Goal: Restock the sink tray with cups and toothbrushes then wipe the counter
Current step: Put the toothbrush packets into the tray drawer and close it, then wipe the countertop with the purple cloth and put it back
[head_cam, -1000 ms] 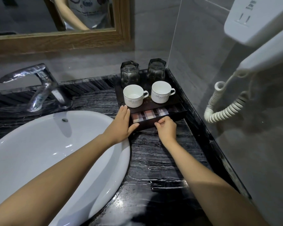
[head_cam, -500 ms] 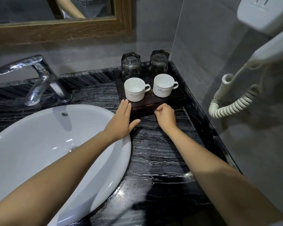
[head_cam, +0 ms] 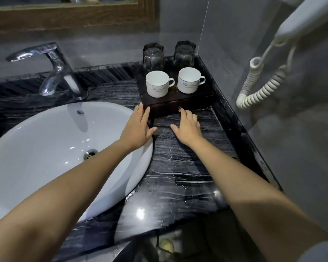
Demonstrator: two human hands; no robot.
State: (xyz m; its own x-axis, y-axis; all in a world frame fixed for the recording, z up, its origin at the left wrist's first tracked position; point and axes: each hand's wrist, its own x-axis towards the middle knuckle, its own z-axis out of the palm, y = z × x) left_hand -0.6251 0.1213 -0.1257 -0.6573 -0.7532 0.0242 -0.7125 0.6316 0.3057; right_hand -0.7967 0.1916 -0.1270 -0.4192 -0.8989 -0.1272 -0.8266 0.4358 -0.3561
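A dark wooden tray (head_cam: 195, 100) with a shut front drawer stands in the counter's back right corner. On it are two white cups (head_cam: 157, 83) (head_cam: 189, 80) in front and two upturned dark glasses (head_cam: 153, 57) (head_cam: 184, 53) behind. My left hand (head_cam: 138, 127) is flat and open, fingertips at the tray's front left corner. My right hand (head_cam: 187, 125) has its fingers spread, one fingertip touching the small knob (head_cam: 179, 110) on the drawer front. No toothbrushes are visible.
A white oval basin (head_cam: 51, 148) fills the left, with a chrome tap (head_cam: 53, 72) behind it. The black marble counter (head_cam: 182, 167) runs toward me on the right. A wall hairdryer with coiled cord (head_cam: 257, 86) hangs at the right. A wood-framed mirror (head_cam: 68, 14) is above.
The tray's drawer, open a second ago with checked packets showing, is now shut. My right hand has uncurled from a fist to spread fingers. The view tilted down.
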